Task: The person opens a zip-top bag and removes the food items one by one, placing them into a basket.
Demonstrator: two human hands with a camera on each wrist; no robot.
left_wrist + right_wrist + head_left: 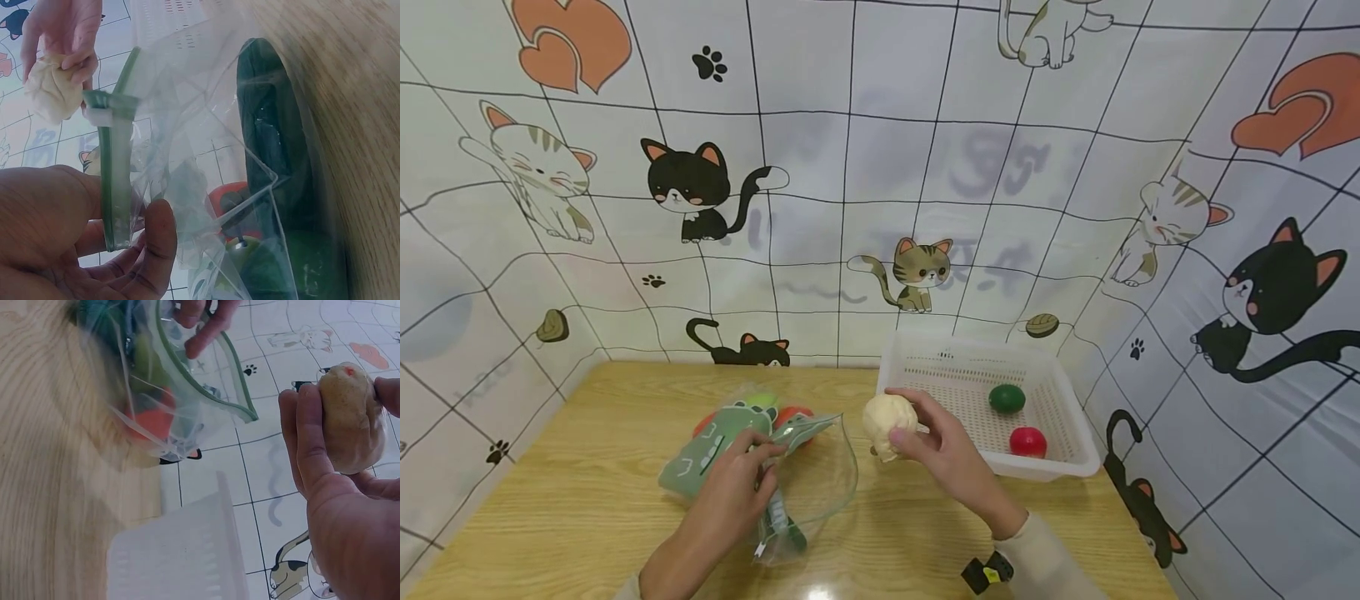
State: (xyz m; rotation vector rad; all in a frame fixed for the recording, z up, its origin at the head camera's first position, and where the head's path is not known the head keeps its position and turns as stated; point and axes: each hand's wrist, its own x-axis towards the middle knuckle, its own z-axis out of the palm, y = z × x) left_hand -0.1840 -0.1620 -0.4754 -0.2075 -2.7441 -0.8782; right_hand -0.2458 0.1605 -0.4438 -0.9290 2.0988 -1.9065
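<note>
The left hand (737, 479) pinches a clear, green-edged bag (709, 450) in its fingers. The right hand (953, 458) grips a pale lump (887, 421) between its fingers — white basket (958, 385) just beyond them

Both hands (737, 479) (943, 454) apart; fingers (310, 434) bent

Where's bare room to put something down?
The wooden table is bare left of the zip bag, and in front of the white basket, right of the right sleeve. It's crowded at the bag, which the left hand pinches, and between bag and basket, where the right hand holds a cream-coloured lump.
</note>
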